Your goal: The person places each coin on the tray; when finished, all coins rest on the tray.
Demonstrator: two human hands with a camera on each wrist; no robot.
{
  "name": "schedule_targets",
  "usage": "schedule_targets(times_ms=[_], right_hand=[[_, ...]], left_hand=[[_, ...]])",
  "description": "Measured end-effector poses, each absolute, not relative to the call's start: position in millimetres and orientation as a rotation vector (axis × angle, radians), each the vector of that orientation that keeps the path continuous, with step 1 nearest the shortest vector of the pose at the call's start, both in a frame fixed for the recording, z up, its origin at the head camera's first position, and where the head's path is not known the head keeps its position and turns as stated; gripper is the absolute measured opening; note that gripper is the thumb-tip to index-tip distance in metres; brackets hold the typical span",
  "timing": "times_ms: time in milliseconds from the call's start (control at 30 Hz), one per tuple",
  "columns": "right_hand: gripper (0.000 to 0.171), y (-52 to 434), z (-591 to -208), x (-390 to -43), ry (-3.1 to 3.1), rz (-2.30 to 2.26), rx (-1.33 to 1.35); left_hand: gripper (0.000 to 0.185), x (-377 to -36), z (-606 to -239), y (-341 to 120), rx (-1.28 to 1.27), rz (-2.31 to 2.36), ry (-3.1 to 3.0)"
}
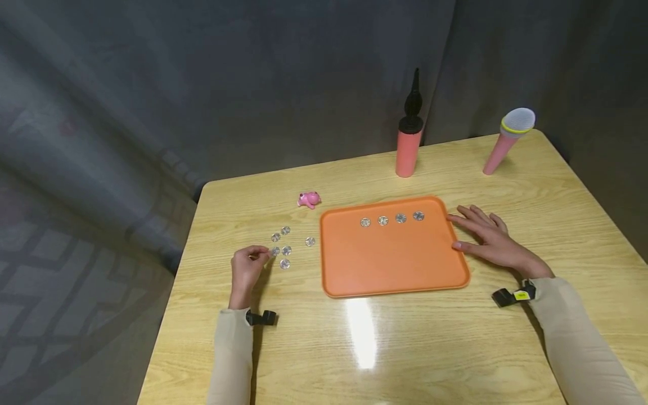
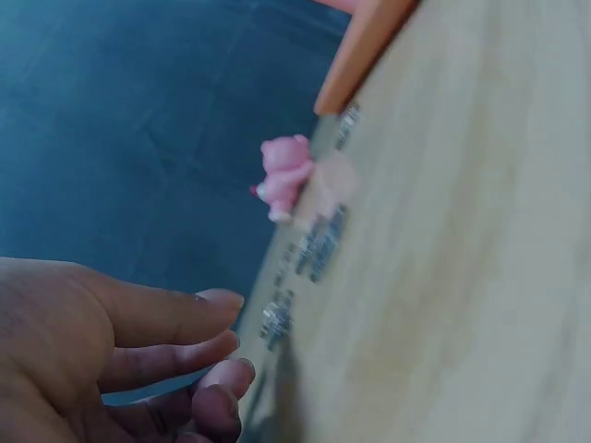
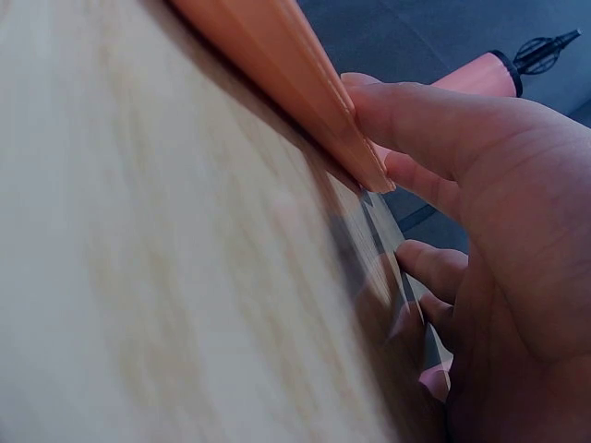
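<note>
Pale wooden surface (image 1: 430,343): right hand (image 1: 492,243) likely steadies orange rectangular tray (image 1: 385,259); left hand (image 1: 246,269) hovers by silvery discs (image 1: 286,251), both grips unclenched.

"What stands near the far edge of the wooden table (image 1: 430,343)?"
"A hand pump (image 1: 407,153), upright, with a pink barrel and a black nozzle on top."
"And to its right?"
"A microphone (image 1: 501,149) with a pink handle, pale head and yellow ring."
"Anything farther left?"
"A small pink animal figure (image 1: 310,199)."
"And behind?"
"A dark curtain (image 1: 304,84)."
</note>
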State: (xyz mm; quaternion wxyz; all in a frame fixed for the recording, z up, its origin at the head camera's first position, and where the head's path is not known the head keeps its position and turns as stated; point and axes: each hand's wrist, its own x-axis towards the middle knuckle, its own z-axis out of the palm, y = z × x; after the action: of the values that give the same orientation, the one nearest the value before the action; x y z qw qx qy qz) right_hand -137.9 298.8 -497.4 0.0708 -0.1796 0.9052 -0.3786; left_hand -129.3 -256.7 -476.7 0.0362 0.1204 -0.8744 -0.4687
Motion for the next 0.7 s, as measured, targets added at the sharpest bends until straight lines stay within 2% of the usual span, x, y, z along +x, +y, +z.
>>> schedule_targets(times_ms=[433, 700], right_hand=[[0.068, 299, -497, -138, 2.719, -1.130, -0.517], [0.067, 300, -496, -138, 2.720, -1.138, -0.548]], left_hand=[[0.027, -137, -487, -258, 0.316, -1.334, -2.740], [0.019, -141, -488, -255, 0.319, -1.149, -2.794]])
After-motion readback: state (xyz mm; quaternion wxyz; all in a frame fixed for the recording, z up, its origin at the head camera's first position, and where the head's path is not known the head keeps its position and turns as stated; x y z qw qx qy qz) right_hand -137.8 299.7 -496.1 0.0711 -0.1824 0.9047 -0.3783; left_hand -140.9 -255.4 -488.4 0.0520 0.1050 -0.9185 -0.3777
